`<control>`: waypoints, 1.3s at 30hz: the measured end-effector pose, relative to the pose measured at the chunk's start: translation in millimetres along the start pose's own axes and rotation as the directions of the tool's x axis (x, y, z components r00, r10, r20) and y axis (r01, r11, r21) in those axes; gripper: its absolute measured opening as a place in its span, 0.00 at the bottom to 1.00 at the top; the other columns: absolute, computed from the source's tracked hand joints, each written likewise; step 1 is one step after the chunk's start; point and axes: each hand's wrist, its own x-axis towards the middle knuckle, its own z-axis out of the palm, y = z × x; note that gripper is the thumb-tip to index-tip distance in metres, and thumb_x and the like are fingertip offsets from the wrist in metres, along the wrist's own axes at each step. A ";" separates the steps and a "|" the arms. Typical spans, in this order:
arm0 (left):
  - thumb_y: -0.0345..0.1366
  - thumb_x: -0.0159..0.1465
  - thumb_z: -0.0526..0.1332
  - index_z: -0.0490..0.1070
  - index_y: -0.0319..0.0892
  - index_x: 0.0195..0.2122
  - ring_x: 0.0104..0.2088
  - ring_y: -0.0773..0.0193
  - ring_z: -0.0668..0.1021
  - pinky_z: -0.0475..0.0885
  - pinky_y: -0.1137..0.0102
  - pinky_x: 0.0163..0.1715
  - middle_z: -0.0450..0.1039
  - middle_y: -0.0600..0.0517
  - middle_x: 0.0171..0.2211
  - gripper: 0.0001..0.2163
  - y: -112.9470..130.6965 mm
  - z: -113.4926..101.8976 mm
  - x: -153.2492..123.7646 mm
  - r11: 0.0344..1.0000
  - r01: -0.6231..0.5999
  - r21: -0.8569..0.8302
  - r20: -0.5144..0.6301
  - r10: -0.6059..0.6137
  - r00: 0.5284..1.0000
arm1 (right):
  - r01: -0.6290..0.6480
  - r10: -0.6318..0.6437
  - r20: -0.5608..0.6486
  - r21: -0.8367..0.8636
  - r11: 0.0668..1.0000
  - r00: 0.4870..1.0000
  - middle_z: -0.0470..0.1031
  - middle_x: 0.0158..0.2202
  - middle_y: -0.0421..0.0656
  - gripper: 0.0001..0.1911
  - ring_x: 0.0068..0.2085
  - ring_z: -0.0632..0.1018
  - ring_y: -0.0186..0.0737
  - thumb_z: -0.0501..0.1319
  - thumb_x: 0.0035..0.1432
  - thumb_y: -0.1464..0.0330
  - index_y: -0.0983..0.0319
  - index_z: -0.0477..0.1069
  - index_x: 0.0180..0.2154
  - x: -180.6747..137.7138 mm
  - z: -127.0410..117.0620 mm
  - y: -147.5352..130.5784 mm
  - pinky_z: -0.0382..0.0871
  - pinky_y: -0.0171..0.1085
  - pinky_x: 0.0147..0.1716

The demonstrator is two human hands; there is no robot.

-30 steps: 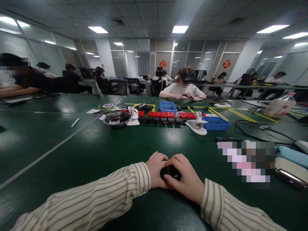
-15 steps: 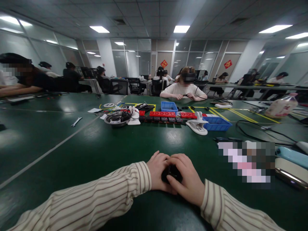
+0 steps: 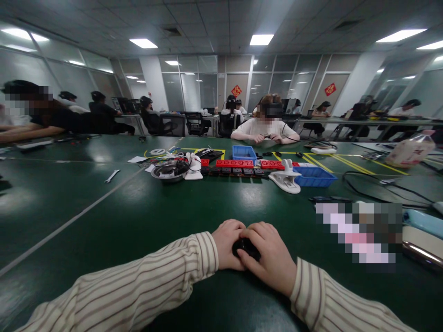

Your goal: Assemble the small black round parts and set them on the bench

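Slightly more curled than in the earlier frame, the left grip [image 3: 226, 244] had drawn in, and the black object [image 3: 250, 246] between the hands showed a flatter profile. It sat low between the two, though whether it touched the tabletop [image 3: 180, 205] could not be told. The left grip cupped its left side; the right grip [image 3: 273, 253] held it from above and the right, thumb across its near face. Judging by its gloss, it was probably hard plastic, light, stiff, rather slick and not especially fragile; its rounded flanks looked the surest hold. Striped sleeves [image 3: 138, 281] of soft, creased cloth lay behind the grip on both sides. Around it spread the smooth green tabletop, marked with pale glare. Straight ahead of the grip ran a line of boxy red blocks [image 3: 234, 163], with a smooth white clamp [image 3: 287, 183] and a blue plastic bin [image 3: 314, 183] ahead and rightward. Ahead and leftward stood a shiny round metal bowl [image 3: 169, 178], and farther left lay a slim metal wrench [image 3: 112, 176].
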 end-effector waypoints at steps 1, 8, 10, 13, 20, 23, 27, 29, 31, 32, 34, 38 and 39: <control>0.37 0.41 0.70 0.69 0.40 0.37 0.39 0.58 0.70 0.67 0.65 0.43 0.67 0.50 0.37 0.21 -0.5 -0.2 0.2 1.000 -0.006 -0.001 0.009 0.006 1.000 | 0.041 -0.041 0.001 0.021 0.999 0.999 0.69 0.34 0.47 0.08 0.36 0.68 0.43 0.54 0.52 0.70 0.64 0.67 0.36 0.0 -0.6 -0.2 0.62 0.43 0.37; 0.37 0.41 0.69 0.71 0.39 0.36 0.39 0.56 0.71 0.66 0.64 0.44 0.68 0.50 0.36 0.20 -4.7 1.2 1.3 0.999 -0.037 0.018 0.053 0.036 0.998 | 0.269 -0.275 0.016 0.169 0.948 0.961 0.71 0.37 0.45 0.14 0.41 0.68 0.42 0.49 0.49 0.77 0.63 0.66 0.37 -1.1 -1.4 -1.6 0.62 0.44 0.43; 0.39 0.41 0.69 0.70 0.39 0.38 0.40 0.56 0.71 0.65 0.64 0.45 0.68 0.50 0.36 0.22 -4.1 1.2 1.0 0.999 -0.035 0.022 0.048 0.034 0.998 | 0.267 -0.274 0.006 0.196 0.944 0.962 0.71 0.38 0.45 0.14 0.41 0.69 0.42 0.49 0.50 0.76 0.62 0.65 0.39 -1.5 -1.1 -1.0 0.61 0.44 0.45; 0.45 0.44 0.68 0.68 0.40 0.41 0.40 0.56 0.70 0.65 0.63 0.44 0.68 0.49 0.38 0.25 -1.3 0.0 -0.1 0.999 -0.027 0.027 0.043 0.026 0.999 | 0.201 -0.197 -0.041 0.178 0.963 0.980 0.70 0.40 0.47 0.13 0.43 0.68 0.43 0.51 0.54 0.71 0.63 0.63 0.42 -2.4 -0.7 1.7 0.61 0.45 0.46; 0.51 0.39 0.69 0.65 0.39 0.41 0.40 0.55 0.69 0.57 0.54 0.51 0.66 0.48 0.38 0.31 1.2 0.2 -1.1 0.998 0.042 0.037 -0.025 -0.041 0.999 | -0.067 0.075 -0.066 0.118 0.991 0.995 0.67 0.35 0.47 0.20 0.36 0.69 0.45 0.54 0.54 0.52 0.63 0.63 0.37 -2.1 3.4 5.9 0.63 0.45 0.37; 0.47 0.39 0.70 0.66 0.39 0.34 0.38 0.56 0.69 0.60 0.57 0.49 0.66 0.49 0.35 0.25 0.1 1.1 -0.5 0.999 0.039 0.037 -0.054 -0.037 0.998 | -0.150 0.148 0.025 0.057 0.987 0.989 0.67 0.32 0.45 0.17 0.34 0.68 0.44 0.59 0.51 0.55 0.63 0.63 0.33 -0.7 4.7 4.6 0.63 0.44 0.35; 0.44 0.40 0.70 0.66 0.39 0.31 0.38 0.58 0.69 0.66 0.65 0.42 0.66 0.49 0.35 0.21 -1.3 -0.4 0.3 1.000 0.021 0.013 -0.047 -0.020 0.999 | -0.159 0.157 0.076 0.024 0.987 0.985 0.66 0.31 0.44 0.10 0.35 0.67 0.44 0.62 0.48 0.65 0.63 0.64 0.31 0.1 3.2 3.8 0.62 0.43 0.35; 0.42 0.39 0.70 0.68 0.39 0.32 0.39 0.58 0.70 0.66 0.66 0.42 0.67 0.50 0.37 0.21 -3.2 -1.2 0.8 1.000 0.003 0.001 -0.026 -0.003 1.000 | -0.102 0.098 0.070 0.067 0.992 0.993 0.67 0.33 0.44 0.08 0.36 0.67 0.43 0.61 0.49 0.68 0.63 0.65 0.33 0.0 1.9 3.9 0.63 0.43 0.36; 0.40 0.39 0.71 0.70 0.40 0.34 0.40 0.58 0.70 0.66 0.66 0.43 0.67 0.50 0.38 0.21 -5.8 -1.6 1.3 1.000 -0.020 -0.009 0.006 0.020 1.000 | -0.012 0.006 0.049 0.122 0.992 0.999 0.68 0.34 0.45 0.08 0.37 0.67 0.43 0.58 0.50 0.70 0.63 0.66 0.35 -0.1 0.7 3.5 0.63 0.43 0.37; 0.40 0.39 0.70 0.70 0.41 0.35 0.40 0.58 0.70 0.65 0.65 0.44 0.67 0.51 0.39 0.21 -7.1 -1.6 1.6 0.999 -0.033 -0.014 0.024 0.033 0.999 | 0.038 -0.043 0.036 0.145 0.989 0.998 0.69 0.35 0.45 0.08 0.38 0.67 0.42 0.57 0.50 0.72 0.62 0.67 0.35 -0.1 0.3 2.9 0.63 0.43 0.38; 0.39 0.40 0.70 0.71 0.41 0.34 0.41 0.57 0.70 0.65 0.65 0.45 0.68 0.51 0.39 0.19 -8.9 -1.4 2.3 0.999 -0.048 -0.019 0.053 0.049 0.997 | 0.123 -0.128 0.017 0.172 0.977 0.992 0.71 0.35 0.44 0.09 0.38 0.68 0.42 0.53 0.49 0.75 0.62 0.67 0.34 0.0 -0.5 1.3 0.63 0.43 0.39; 0.41 0.42 0.68 0.71 0.41 0.36 0.41 0.56 0.70 0.64 0.60 0.47 0.68 0.50 0.40 0.19 -9.3 -1.2 2.6 0.999 -0.040 -0.014 0.087 0.041 0.995 | 0.215 -0.223 0.017 0.190 0.958 0.975 0.72 0.34 0.43 0.12 0.39 0.69 0.42 0.50 0.48 0.76 0.61 0.68 0.32 0.1 -1.8 -0.8 0.62 0.44 0.41; 0.41 0.41 0.69 0.71 0.41 0.37 0.42 0.55 0.70 0.63 0.59 0.48 0.67 0.50 0.40 0.21 -9.1 -1.2 2.3 0.999 -0.037 -0.011 0.094 0.038 0.995 | 0.224 -0.232 0.018 0.196 0.955 0.973 0.72 0.33 0.43 0.12 0.40 0.69 0.42 0.49 0.48 0.76 0.61 0.68 0.33 0.0 -2.1 -0.6 0.62 0.44 0.42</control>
